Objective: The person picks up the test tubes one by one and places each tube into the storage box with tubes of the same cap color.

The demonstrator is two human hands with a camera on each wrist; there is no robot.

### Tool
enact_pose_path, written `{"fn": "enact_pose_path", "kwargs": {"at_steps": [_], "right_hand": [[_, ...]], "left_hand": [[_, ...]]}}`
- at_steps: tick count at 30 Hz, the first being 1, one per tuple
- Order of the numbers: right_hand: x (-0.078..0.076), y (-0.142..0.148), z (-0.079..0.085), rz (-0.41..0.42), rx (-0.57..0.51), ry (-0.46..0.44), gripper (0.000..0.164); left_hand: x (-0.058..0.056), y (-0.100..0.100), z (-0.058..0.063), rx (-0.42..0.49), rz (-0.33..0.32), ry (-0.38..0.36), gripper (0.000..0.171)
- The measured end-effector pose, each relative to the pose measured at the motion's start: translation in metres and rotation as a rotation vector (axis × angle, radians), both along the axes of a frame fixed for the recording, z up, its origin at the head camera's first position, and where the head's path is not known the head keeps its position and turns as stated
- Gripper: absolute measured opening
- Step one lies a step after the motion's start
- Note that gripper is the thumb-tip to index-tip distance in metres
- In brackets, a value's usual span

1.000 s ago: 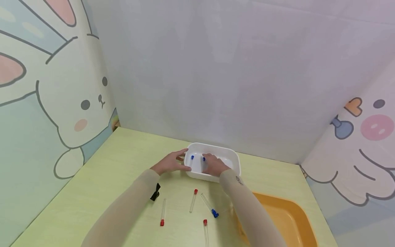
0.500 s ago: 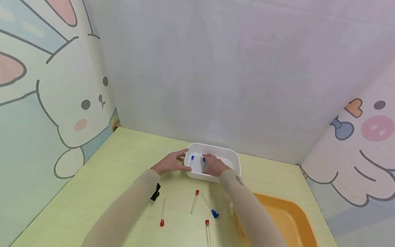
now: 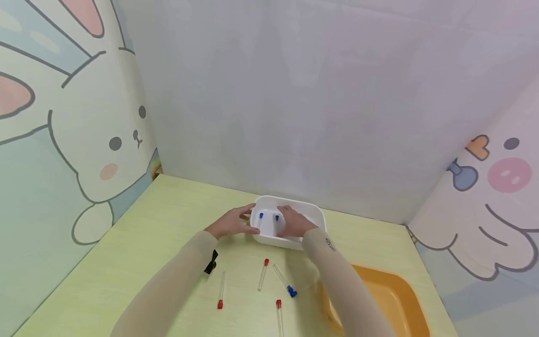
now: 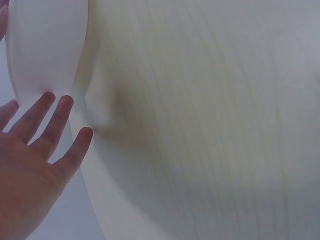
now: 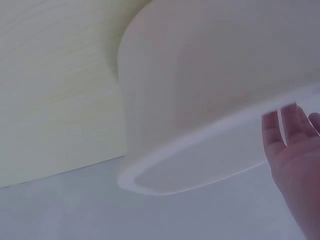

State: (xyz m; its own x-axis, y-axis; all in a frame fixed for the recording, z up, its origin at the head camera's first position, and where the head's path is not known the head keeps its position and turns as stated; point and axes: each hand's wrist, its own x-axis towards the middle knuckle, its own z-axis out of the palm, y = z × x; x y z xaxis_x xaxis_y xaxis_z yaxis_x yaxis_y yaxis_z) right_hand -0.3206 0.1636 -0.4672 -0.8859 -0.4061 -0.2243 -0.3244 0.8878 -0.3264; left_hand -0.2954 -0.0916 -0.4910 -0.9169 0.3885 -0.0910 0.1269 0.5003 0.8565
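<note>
In the head view my left hand [image 3: 233, 222] braces the left end of a white plastic tub [image 3: 305, 206], fingers and thumb spread at its rim. The left wrist view shows those fingers [image 4: 57, 117] straight against the tub's outer wall. My right hand [image 3: 293, 222] reaches inside the tub, its fingers loosely extended beside a blue-capped test tube [image 3: 277, 218]. To the left, another blue-capped test tube [image 3: 261, 216] lies in the tub. From the right wrist, the fingertips pass behind the tub's rim, partly hidden.
Before the tub lie red-capped test tubes [image 3: 262, 275] [image 3: 221, 290] [image 3: 280, 318] and a blue-capped tube [image 3: 284, 280]. An orange tray [image 3: 402, 290] stands at the front right, partly under the right sleeve. A black object [image 3: 211, 263] is beside the left sleeve. A wall rises behind the tub.
My right hand has shifted slightly right, away from the blue-capped tube in the tub, whose cap now shows apart from the fingers. My left hand stays at the tub's end.
</note>
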Motion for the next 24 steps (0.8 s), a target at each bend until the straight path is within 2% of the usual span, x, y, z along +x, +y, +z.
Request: {"fn": "enact_pose_path", "kwargs": {"at_steps": [4, 12, 17, 24], "right_hand": [[0.006, 0.001, 0.010, 0.021, -0.002, 0.026, 0.094], [0.020, -0.001, 0.035, 0.018, 0.006, 0.017, 0.089], [0.030, -0.002, 0.047, 0.066, 0.004, 0.049, 0.087], [0.053, 0.003, 0.062, 0.143, -0.002, 0.118, 0.083]], "left_hand": [[0.001, 0.001, 0.001, -0.006, 0.005, -0.009, 0.101], [0.004, 0.000, 0.004, -0.006, 0.005, -0.036, 0.100], [0.004, -0.001, 0.003, -0.006, 0.014, -0.037, 0.100], [0.003, 0.000, 0.006, 0.005, -0.005, -0.045, 0.098]]}}
